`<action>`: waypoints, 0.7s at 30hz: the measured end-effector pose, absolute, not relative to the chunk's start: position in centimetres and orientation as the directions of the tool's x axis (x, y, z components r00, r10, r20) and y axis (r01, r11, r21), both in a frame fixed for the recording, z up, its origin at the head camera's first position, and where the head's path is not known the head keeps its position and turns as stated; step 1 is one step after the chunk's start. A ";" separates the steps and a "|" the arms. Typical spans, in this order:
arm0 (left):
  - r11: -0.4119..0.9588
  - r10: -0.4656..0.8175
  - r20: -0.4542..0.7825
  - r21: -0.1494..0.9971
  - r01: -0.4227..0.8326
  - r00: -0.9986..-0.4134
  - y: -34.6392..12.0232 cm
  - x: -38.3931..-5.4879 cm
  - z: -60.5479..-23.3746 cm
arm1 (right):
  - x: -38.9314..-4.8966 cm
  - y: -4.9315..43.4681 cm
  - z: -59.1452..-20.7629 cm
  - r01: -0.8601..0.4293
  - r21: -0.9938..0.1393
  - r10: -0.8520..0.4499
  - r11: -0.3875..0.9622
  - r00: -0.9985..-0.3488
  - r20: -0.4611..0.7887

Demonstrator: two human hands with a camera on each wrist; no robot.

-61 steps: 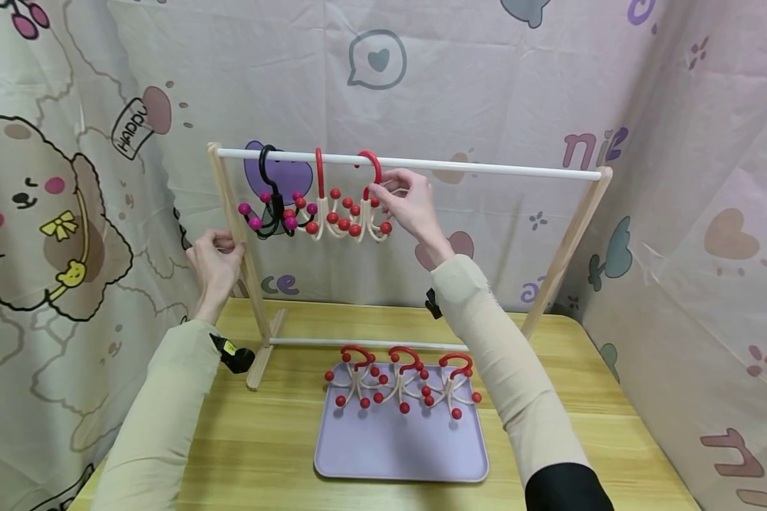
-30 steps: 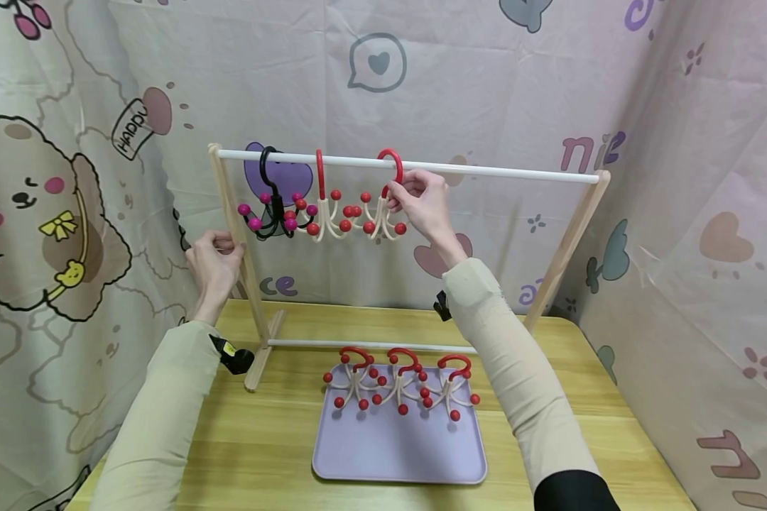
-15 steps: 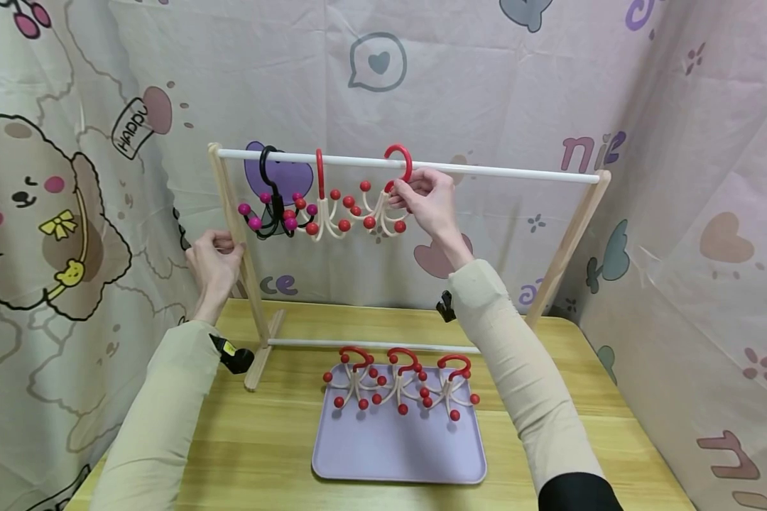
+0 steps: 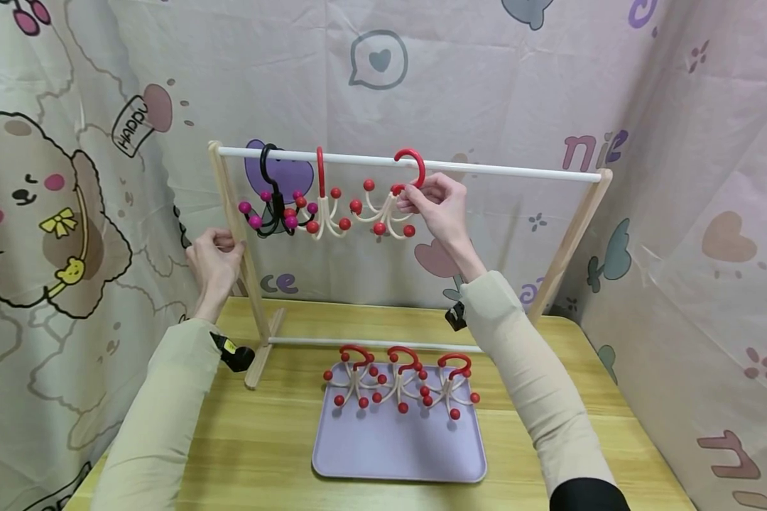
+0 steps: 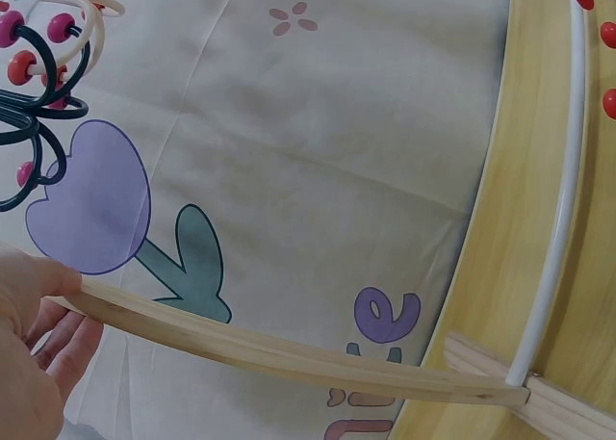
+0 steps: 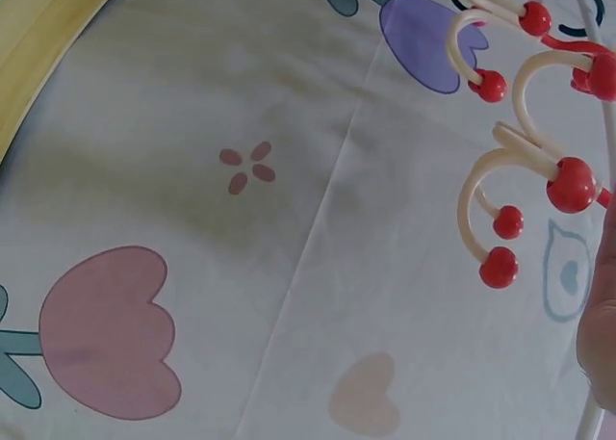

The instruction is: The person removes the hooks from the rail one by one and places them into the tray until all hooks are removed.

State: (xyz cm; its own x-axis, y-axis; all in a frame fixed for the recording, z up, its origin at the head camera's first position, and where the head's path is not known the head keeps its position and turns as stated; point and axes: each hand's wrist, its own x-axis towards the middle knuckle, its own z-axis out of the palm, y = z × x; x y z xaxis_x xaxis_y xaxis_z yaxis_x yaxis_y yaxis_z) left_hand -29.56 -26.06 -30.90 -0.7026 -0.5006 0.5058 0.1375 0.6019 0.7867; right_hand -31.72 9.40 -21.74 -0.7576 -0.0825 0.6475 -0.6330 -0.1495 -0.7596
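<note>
My left hand (image 4: 216, 264) grips the left wooden upright (image 5: 260, 349) of a small garment rack, thumb on one side and fingers on the other. My right hand (image 4: 444, 206) pinches the neck of a red-and-cream multi-arm hook (image 4: 386, 213), whose red curved top loops over the white rail (image 4: 511, 169). That hook tilts, its ball-tipped arms swung to the left. To its left a second red-and-cream hook (image 4: 322, 213) and a black hook with magenta balls (image 4: 275, 206) hang from the rail. In the right wrist view, only part of a finger (image 6: 599, 324) shows at the right edge.
On the wooden table (image 4: 249, 440) lies a lilac tray (image 4: 399, 454) bearing three red-and-cream hooks (image 4: 401, 387) side by side. A lower white bar (image 4: 313, 343) crosses behind it. The right wooden upright (image 4: 569, 245) stands beyond my right forearm. Printed curtains surround the table.
My right hand has slid the held hook to the right along the rail, away from the second red one, and the hook has come to tilt. My left hand stays on the upright.
</note>
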 end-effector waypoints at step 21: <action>0.600 -0.495 0.518 0.784 0.157 -0.697 -26.2 -29.5 -30.8 | -26.0 12.9 -29.7 -0.555 -0.817 -0.240 -0.155 -0.782 0.576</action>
State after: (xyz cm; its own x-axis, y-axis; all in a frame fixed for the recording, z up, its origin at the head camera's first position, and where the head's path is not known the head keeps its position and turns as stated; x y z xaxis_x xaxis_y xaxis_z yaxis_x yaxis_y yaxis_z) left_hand -29.48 -26.16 -30.84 -0.6975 -0.4949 0.5183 0.1571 0.6001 0.7843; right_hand -25.99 12.93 -29.68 -0.7815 -0.2397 0.5760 -0.5549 -0.1550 -0.8174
